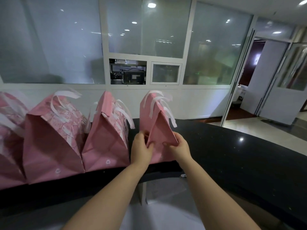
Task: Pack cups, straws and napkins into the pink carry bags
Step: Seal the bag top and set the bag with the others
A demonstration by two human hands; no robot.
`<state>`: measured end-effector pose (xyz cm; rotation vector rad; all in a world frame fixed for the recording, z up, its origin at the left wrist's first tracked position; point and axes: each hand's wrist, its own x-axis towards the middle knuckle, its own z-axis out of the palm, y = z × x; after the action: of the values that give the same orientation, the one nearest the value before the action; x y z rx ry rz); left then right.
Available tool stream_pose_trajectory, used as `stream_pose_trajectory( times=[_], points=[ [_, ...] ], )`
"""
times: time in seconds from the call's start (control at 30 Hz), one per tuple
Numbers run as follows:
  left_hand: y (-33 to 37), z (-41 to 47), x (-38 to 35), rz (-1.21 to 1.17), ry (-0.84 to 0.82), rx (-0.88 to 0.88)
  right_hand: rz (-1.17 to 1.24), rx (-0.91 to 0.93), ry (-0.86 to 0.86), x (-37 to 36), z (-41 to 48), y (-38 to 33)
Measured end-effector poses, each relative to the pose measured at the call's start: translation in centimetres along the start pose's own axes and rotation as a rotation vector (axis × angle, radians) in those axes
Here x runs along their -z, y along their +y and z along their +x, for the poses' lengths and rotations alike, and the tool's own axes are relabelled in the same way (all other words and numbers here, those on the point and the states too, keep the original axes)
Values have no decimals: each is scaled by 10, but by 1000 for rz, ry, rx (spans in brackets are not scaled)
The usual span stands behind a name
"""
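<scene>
Row of pink bags standing on black bench, white handles up. Far-left bag cut off at 9 o'clock edge. Second bag and third bag side by side. Fourth bag near centre, just at 3 o'clock of the third. Left hand grip pinches left edge of its side fold; right hand grip pinches the fold's right corner. Frosted window at 12 o'clock.
</scene>
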<state>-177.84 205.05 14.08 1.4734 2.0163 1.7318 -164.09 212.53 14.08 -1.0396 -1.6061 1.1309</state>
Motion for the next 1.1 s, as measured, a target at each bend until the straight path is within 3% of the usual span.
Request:
stream_pose_trajectory(
  times=[0.3,0.53,0.73,1.1],
  points=[
    [-17,-33,5,141,-29,12,-132,-16,119,6,-14,26],
    [-27,-54,33,105,170,38,-116,45,89,-22,-21,25],
    [-45,-50,52,51,285,186,-110,69,101,-40,-31,20],
    [-52,-19,58,116,225,220,-100,2,32,-56,-12,11]
  ],
)
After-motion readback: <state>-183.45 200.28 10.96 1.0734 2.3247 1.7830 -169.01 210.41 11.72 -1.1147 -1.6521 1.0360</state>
